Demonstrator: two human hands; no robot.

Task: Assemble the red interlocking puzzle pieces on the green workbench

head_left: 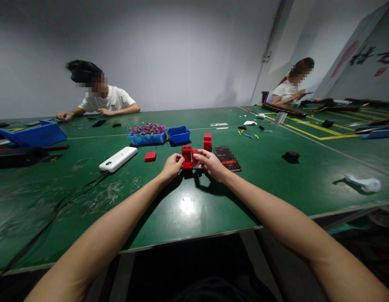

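Just above the green table, my left hand (pixel 173 166) is closed on a red block-like housing (pixel 187 158) with an open recess and small holes at its top. My right hand (pixel 212 164) pinches a smaller red piece (pixel 195 156) against the right side of the housing; whether the two are joined I cannot tell. Another red block (pixel 207 141) stands upright a little beyond my right hand. A flat red piece (pixel 150 156) lies to the left of my left hand. Beside my right hand lies a smartphone (pixel 227 158) with its screen lit.
A blue tray of small coloured wires (pixel 147 138) and another blue tray (pixel 179 135) stand ahead. A white power strip (pixel 118 159) with a black cable lies left. Pliers (pixel 248 135) and a black object (pixel 291 157) lie right. Two people sit across the table (pixel 188 226).
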